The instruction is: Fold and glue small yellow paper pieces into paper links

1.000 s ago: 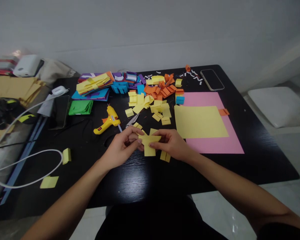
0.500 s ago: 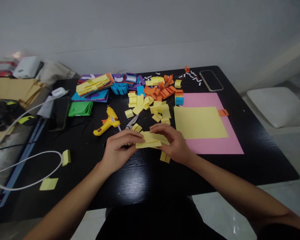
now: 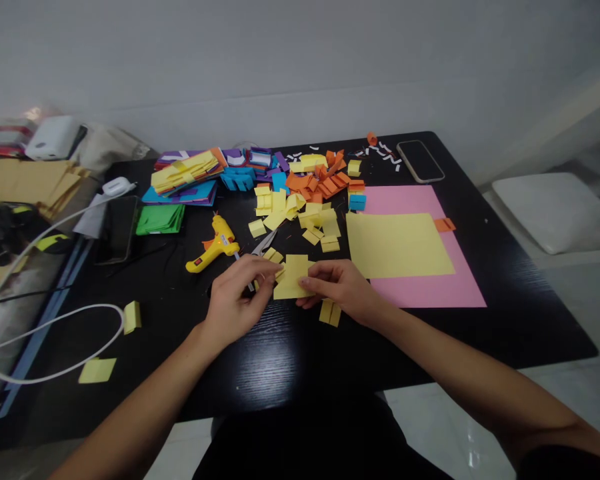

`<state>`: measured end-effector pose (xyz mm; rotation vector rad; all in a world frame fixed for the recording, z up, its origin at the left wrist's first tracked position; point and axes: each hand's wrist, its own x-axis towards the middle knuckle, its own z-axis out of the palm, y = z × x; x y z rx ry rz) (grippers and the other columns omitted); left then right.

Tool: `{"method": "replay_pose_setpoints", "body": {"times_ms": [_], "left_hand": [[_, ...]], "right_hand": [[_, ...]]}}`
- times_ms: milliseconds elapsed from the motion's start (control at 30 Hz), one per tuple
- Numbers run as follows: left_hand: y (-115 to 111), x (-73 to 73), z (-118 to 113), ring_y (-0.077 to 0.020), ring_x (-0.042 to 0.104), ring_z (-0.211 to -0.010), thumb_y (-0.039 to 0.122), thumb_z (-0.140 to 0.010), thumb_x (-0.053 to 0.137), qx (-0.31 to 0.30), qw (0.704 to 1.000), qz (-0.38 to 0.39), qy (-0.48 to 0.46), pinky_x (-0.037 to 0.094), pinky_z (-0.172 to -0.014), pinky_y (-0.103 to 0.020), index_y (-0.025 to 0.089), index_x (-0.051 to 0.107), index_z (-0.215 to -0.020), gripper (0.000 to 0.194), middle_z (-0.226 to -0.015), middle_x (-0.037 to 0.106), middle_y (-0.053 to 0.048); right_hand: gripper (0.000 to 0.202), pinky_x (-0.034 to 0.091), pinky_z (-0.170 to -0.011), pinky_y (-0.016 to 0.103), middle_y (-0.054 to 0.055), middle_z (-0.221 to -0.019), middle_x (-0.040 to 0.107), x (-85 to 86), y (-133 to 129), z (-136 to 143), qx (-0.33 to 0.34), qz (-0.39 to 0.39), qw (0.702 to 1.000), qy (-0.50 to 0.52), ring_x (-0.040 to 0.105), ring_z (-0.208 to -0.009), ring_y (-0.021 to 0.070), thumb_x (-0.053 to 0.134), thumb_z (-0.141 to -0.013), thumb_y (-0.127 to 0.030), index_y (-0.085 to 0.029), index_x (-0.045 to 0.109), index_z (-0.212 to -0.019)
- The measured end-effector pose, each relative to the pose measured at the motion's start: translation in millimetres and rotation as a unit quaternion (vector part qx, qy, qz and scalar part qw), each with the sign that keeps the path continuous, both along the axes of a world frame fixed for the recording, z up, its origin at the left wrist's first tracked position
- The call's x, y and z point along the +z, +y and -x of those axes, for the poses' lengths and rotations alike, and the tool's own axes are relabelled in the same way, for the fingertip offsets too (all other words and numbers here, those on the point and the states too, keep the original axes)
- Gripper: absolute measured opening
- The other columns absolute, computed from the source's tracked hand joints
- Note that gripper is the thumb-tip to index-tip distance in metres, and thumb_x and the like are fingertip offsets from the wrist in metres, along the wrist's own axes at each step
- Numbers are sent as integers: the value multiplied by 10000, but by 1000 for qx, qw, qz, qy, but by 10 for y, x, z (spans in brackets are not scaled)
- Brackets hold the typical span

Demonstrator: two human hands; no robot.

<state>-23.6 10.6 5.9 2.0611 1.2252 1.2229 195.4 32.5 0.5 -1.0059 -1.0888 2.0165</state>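
A small piece of yellow paper (image 3: 295, 272) is held up over the black table, between both hands. My right hand (image 3: 343, 287) pinches its right side, thumb on the front and fingers behind. My left hand (image 3: 243, 287) is closed at its left edge, thumb and forefinger together on the paper; exactly where they grip is partly hidden. Just beyond lie grey scissors (image 3: 266, 243), their handles covered by the left hand. Loose yellow folded pieces (image 3: 310, 217) are heaped behind the hands, and another folded yellow piece (image 3: 330, 312) lies below my right hand.
A yellow glue gun (image 3: 215, 245) lies left of the scissors. Yellow sheet (image 3: 400, 247) rests on a pink sheet (image 3: 430, 293) at right. Behind are orange folded pieces (image 3: 320, 181), paper stacks (image 3: 187, 177) and a phone (image 3: 420, 161). A white cable (image 3: 55, 310) loops at left.
The yellow paper has turned from lying wide and folded between the hands to standing more upright. My right thumb has come onto its front, and the left fingers have drawn in toward the thumb.
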Motion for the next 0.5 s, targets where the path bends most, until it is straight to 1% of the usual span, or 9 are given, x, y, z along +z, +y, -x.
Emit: {"method": "replay_pose_setpoints", "body": {"times_ms": [33, 100, 167, 200, 233, 300, 500], "left_hand": [[-3, -6, -9, -155, 692, -828, 132, -948, 611, 14, 999, 45, -15, 572, -722, -267, 171, 728, -1072, 175, -966, 729, -69], [-10, -16, -36, -136, 680, -720, 211, -976, 583, 11, 987, 153, -52, 565, -633, -240, 165, 710, -1074, 167, -906, 725, -53], [-20, -19, -73, -114, 636, -590, 278, -967, 603, -16, 967, 240, -86, 541, -547, -213, 163, 701, -985, 152, -747, 678, -7], [-25, -18, -91, -106, 614, -547, 297, -950, 630, -26, 958, 267, -98, 531, -523, -202, 165, 688, -920, 148, -673, 637, 17], [-30, -16, -108, -101, 601, -522, 305, -932, 655, -32, 952, 284, -107, 526, -511, -194, 168, 672, -867, 153, -625, 604, 33], [-38, -7, -127, -98, 610, -513, 305, -909, 688, -33, 947, 296, -121, 528, -512, -183, 173, 646, -797, 178, -589, 590, 42], [-45, 18, -96, -98, 638, -505, 295, -905, 708, -25, 952, 279, -125, 520, -504, -170, 168, 669, -755, 201, -569, 637, 25]], "right_hand": [[336, 648, -652, 265, 17, -716, 741, -5, 2, 0, -5, -9, 1000, -6, 767, -675, 157, 889, -733, -436, -153, 713, -776], [344, 647, -652, 262, 15, -724, 740, -16, 0, 5, -11, -28, 999, -18, 766, -674, 156, 887, -728, -448, -152, 721, -780], [347, 644, -657, 262, 14, -740, 739, -20, -10, 13, -11, -43, 999, -31, 769, -678, 158, 882, -729, -458, -152, 727, -783], [349, 643, -660, 265, 13, -745, 737, -20, -16, 16, -12, -48, 998, -39, 771, -681, 162, 879, -730, -463, -153, 727, -779], [350, 641, -662, 269, 11, -746, 733, -17, -22, 19, -13, -52, 997, -46, 773, -687, 168, 876, -733, -467, -154, 725, -774], [350, 636, -660, 274, 13, -739, 731, -7, -31, 23, -12, -56, 997, -59, 776, -694, 177, 867, -740, -475, -157, 725, -772], [372, 617, -613, 261, 36, -654, 744, 14, -27, 20, -10, -61, 994, -87, 751, -625, 161, 851, -751, -501, -151, 726, -756]]}}
